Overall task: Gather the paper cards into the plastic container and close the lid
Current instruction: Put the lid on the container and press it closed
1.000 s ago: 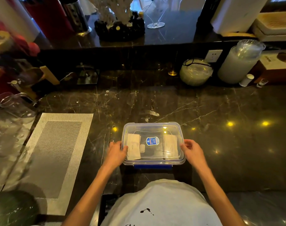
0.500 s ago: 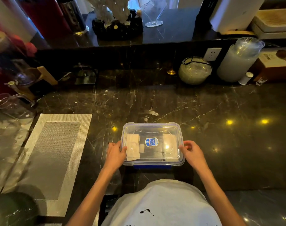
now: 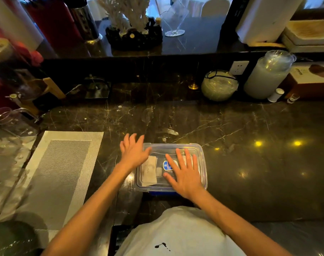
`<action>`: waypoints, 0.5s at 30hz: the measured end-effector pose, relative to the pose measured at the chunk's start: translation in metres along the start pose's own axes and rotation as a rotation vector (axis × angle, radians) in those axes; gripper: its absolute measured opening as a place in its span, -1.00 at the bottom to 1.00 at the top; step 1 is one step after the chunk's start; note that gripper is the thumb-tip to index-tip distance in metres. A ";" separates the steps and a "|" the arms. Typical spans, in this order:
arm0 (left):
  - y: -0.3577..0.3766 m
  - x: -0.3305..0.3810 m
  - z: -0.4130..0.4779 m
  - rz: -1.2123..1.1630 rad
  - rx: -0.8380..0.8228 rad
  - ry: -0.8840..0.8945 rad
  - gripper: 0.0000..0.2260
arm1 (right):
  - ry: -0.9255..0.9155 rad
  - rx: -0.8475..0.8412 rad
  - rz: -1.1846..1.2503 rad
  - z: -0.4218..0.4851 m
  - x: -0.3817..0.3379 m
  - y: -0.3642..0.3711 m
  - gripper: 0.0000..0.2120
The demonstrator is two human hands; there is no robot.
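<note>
While the paper cards (image 3: 149, 171) lie inside the plastic container (image 3: 203, 163), right hand (image 3: 185, 174) presses the lid (image 3: 172, 147) flat; left hand (image 3: 133, 152), grip open and empty, hovers at its far-left corner. Next: snap the latches.

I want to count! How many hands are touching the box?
2. The left hand is over the box's left far corner; the right hand lies flat on the lid.
</note>
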State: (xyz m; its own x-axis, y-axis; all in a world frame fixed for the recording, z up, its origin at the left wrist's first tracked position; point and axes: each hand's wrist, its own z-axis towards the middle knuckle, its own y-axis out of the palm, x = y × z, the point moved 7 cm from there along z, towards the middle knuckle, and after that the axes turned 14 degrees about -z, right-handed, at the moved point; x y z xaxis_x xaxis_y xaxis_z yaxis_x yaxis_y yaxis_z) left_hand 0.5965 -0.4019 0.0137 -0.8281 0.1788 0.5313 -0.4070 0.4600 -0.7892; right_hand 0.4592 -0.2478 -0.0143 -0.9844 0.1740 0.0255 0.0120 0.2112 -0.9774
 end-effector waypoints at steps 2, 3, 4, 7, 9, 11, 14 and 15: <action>0.001 0.013 0.026 0.095 -0.117 0.020 -0.32 | -0.001 0.001 0.001 0.001 0.001 0.007 -0.32; 0.005 0.020 0.036 0.138 -0.197 0.025 -0.27 | -0.003 0.001 0.005 0.003 0.002 0.009 -0.31; 0.011 0.026 0.044 0.167 -0.286 0.025 -0.24 | -0.007 -0.003 0.006 0.003 0.002 0.010 -0.31; 0.034 0.037 0.057 0.053 -0.524 -0.085 -0.20 | -0.007 -0.002 0.008 0.004 0.001 0.012 -0.30; 0.047 0.042 0.058 0.052 -0.640 -0.112 -0.22 | -0.004 -0.006 0.022 0.004 0.001 0.011 -0.30; 0.055 0.044 0.057 0.077 -0.708 -0.097 -0.30 | -0.007 -0.015 0.036 0.004 0.001 0.009 -0.31; 0.060 0.042 0.058 -0.056 -0.699 -0.078 -0.37 | -0.012 -0.028 0.047 0.004 0.002 0.009 -0.32; 0.061 0.041 0.058 -0.095 -0.678 -0.060 -0.37 | -0.013 -0.028 0.054 0.004 0.003 0.009 -0.32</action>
State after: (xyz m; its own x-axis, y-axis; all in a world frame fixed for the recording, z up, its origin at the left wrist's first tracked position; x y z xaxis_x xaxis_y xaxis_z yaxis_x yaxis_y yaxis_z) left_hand 0.5156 -0.4169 -0.0303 -0.8286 0.0715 0.5552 -0.1639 0.9173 -0.3628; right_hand 0.4559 -0.2494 -0.0235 -0.9845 0.1731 -0.0297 0.0695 0.2286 -0.9710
